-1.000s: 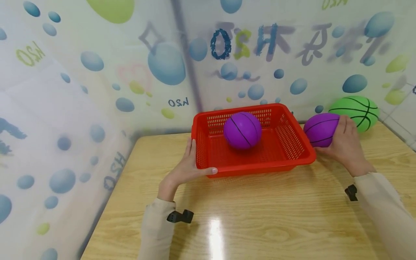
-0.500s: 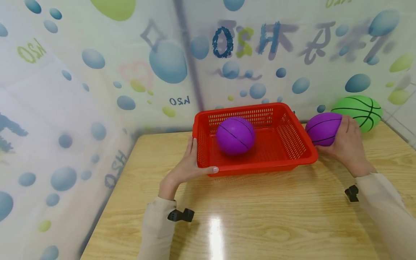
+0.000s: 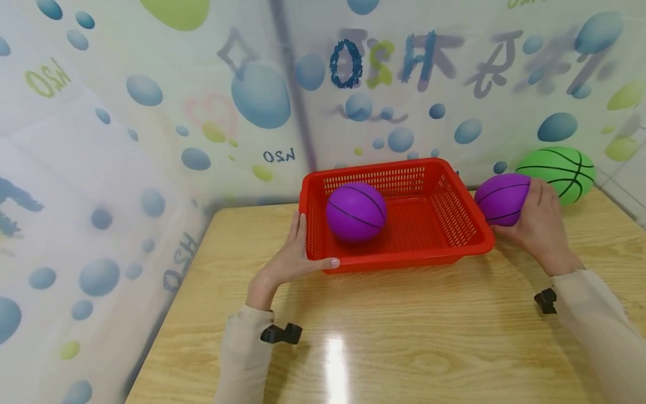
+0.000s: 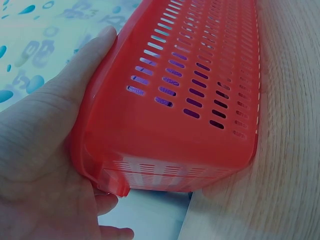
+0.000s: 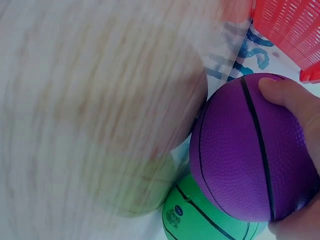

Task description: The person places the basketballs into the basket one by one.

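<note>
Seeing a bubble-printed sheet (image 3: 169,126) behind a glossy wood-grain table (image 3: 404,325); gripping a rectangular basket (image 3: 404,260) of slotted red plastic by its near-left corner with the left hand (image 3: 282,261), laying thumb along the rim. Noticing a black-seamed green ball (image 3: 565,168) at the back right; finding the first purple ball (image 3: 356,213) inside the basket, near its left wall; grasping the second purple ball (image 3: 499,200), pebbled and round, in the right hand (image 3: 541,227), just outside the basket's right side. Losing the table's near edge out of frame and part of the green ball behind the second purple ball; glimpsing the first only in slivers through slots from the left wrist; being unable to tell the second lifted or resting. Compared with a second ago, keeping both grips unchanged but seeing the first purple ball shifted leftward from mid-basket.
</note>
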Demonstrator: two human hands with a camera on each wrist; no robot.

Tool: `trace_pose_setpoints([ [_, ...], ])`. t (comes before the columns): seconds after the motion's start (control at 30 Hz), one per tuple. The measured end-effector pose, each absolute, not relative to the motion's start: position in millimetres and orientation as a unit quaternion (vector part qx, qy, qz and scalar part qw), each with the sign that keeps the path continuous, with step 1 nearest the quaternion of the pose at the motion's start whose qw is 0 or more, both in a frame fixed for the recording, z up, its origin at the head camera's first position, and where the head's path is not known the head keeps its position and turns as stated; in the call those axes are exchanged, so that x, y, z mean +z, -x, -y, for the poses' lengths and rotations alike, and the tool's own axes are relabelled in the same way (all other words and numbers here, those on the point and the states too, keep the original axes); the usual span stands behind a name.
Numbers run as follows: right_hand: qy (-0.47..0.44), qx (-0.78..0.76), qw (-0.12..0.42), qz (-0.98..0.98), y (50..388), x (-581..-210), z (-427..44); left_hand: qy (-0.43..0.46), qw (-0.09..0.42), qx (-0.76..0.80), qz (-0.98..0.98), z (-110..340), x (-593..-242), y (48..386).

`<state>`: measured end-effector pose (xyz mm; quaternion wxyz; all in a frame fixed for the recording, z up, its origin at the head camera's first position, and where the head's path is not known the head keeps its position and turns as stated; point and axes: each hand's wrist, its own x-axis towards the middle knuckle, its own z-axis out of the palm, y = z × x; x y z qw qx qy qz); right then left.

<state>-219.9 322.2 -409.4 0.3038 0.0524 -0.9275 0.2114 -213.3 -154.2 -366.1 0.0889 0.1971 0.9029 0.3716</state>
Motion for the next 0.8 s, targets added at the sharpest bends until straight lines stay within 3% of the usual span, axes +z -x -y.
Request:
trace_pose_setpoints([
  [0.27, -0.05, 0.216, 0.281, 0.934, 216.1, -399.4, -324.9, -0.193, 0.089, 0.373, -0.903, 154.2, -367.3, 213.7],
  [0.8, -0.063, 0.234, 0.344, 0.907, 207.2, -367.8, -321.4, -0.176, 0.104, 0.371, -0.906, 155.0, -366.4, 211.9],
])
